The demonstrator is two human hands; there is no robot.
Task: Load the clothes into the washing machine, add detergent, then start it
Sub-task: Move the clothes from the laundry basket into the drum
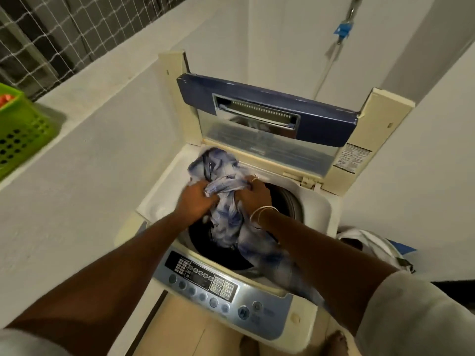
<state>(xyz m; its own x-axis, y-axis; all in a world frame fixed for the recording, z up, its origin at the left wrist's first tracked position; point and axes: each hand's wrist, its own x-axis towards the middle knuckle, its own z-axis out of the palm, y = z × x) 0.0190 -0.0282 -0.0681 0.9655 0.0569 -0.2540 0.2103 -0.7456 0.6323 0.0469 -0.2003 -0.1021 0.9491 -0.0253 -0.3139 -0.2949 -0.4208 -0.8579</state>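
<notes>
A top-loading washing machine (164,191) stands below me with its blue-framed lid (267,111) raised against the wall. A blue-and-white patterned garment (226,222) hangs over the dark drum opening (205,242), partly spread on the machine's far rim and trailing under my right forearm. My left hand (195,199) grips the bunched cloth from the left. My right hand (254,194), with bangles and a ring, grips the same cloth from the right. The control panel (213,286) with round buttons lies at the near edge. No detergent is in view.
A green perforated basket (20,134) sits on the white ledge at far left, with netting behind it. A white bag (372,242) with cloth lies on the floor right of the machine. A cord with a blue clip (341,30) hangs on the back wall.
</notes>
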